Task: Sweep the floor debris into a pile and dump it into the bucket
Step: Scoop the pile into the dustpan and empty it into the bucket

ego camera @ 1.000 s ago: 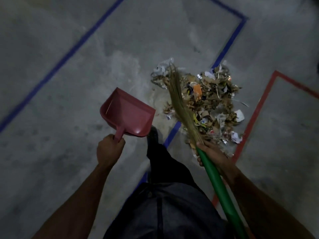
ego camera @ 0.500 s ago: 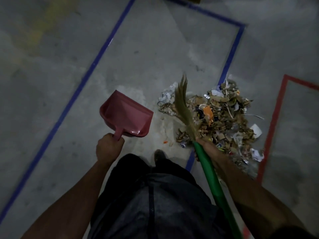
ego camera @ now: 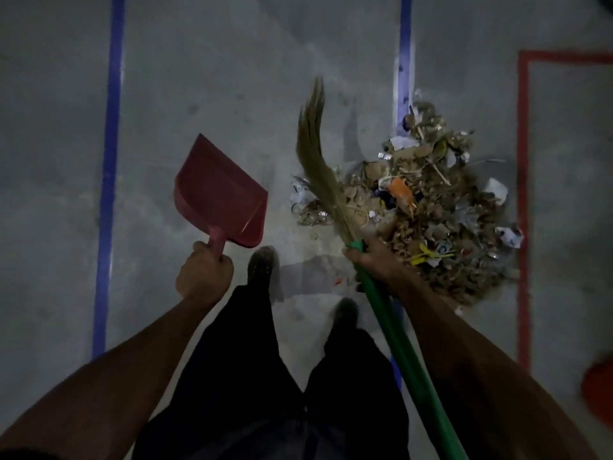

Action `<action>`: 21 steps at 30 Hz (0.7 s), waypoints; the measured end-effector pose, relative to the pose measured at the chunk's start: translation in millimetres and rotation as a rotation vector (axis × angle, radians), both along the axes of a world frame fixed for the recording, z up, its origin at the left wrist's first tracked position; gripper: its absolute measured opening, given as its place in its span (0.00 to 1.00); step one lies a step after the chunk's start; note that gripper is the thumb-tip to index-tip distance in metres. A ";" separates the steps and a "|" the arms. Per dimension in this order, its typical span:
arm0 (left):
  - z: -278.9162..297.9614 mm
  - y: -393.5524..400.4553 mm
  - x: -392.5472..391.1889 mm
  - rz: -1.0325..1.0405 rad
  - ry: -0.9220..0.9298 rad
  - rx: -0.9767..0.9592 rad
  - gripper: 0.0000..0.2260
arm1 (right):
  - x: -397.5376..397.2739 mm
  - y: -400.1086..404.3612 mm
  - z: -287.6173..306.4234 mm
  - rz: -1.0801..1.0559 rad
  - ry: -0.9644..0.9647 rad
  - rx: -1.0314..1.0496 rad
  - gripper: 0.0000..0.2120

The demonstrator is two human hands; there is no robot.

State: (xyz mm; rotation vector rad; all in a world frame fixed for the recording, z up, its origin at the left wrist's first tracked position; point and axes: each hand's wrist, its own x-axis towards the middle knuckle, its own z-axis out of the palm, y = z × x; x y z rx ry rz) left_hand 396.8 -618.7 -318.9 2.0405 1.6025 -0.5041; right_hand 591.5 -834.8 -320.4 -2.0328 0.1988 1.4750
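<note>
Holding the dustpan in my left hand and the broom in my right hand, both fists closed around handles. The pile is ready. Next I must lower the pan beside it and brush debris in.

Workshop-like space, concrete floor, tape lines

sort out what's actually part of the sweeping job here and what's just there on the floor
Part of the job:
- broom, gripped by the right hand
- red dustpan, held by the left hand
- debris pile

Just there:
- blue floor lines
- red floor outline
- orange-red object at the right edge, too cropped to identify
</note>
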 end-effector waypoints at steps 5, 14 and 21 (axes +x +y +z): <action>-76.0 44.2 23.7 -0.093 0.056 -0.023 0.12 | -16.5 60.4 -82.0 0.028 -0.014 -0.068 0.14; -227.7 64.0 58.7 -0.242 0.064 -0.003 0.14 | -61.4 69.8 -285.5 -0.206 -0.017 -0.166 0.17; -277.3 49.1 75.2 -0.323 0.035 -0.012 0.15 | -18.1 -1.6 -347.1 -0.766 -0.119 -0.242 0.12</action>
